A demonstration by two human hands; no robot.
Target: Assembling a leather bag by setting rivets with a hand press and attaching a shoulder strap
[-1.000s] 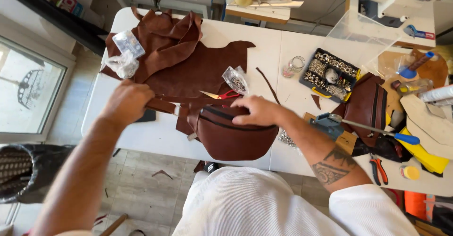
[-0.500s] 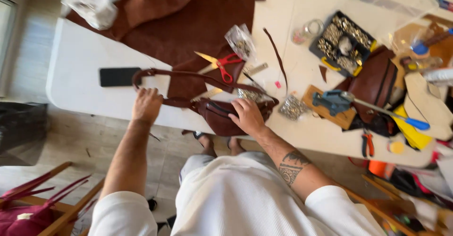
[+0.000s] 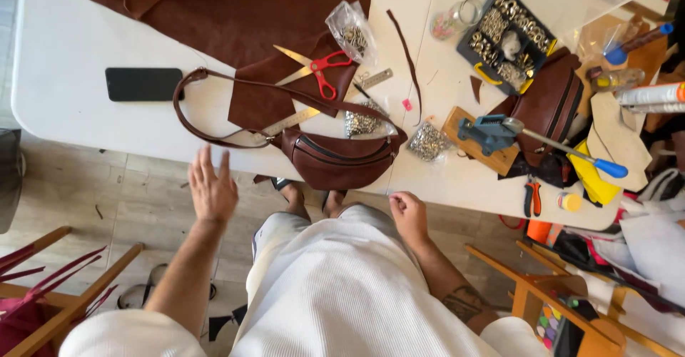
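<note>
Left hand (image 3: pixel 211 187): open, fingers spread, empty, off the table edge, below the strap loop.
Right hand (image 3: pixel 409 214): loosely curled, fingertips pinched, possibly on something tiny, cannot tell; just below the table edge.
Hands: well apart, neither touching the bag.
Brown leather belt bag (image 3: pixel 340 160): at the near edge of the white table (image 3: pixel 64 57), between and above both hands; long axis left to right; strap (image 3: pixel 187 114) looping leftward.
Nearer hand: right to the pouch, left to the strap.
Black compartment tray (image 3: pixel 508 36): brass rings and metal fittings.
Clear plastic bag (image 3: pixel 351 29): small metal hardware.
Red-handled scissors (image 3: pixel 314 68): on leather scrap beyond the bag.
</note>
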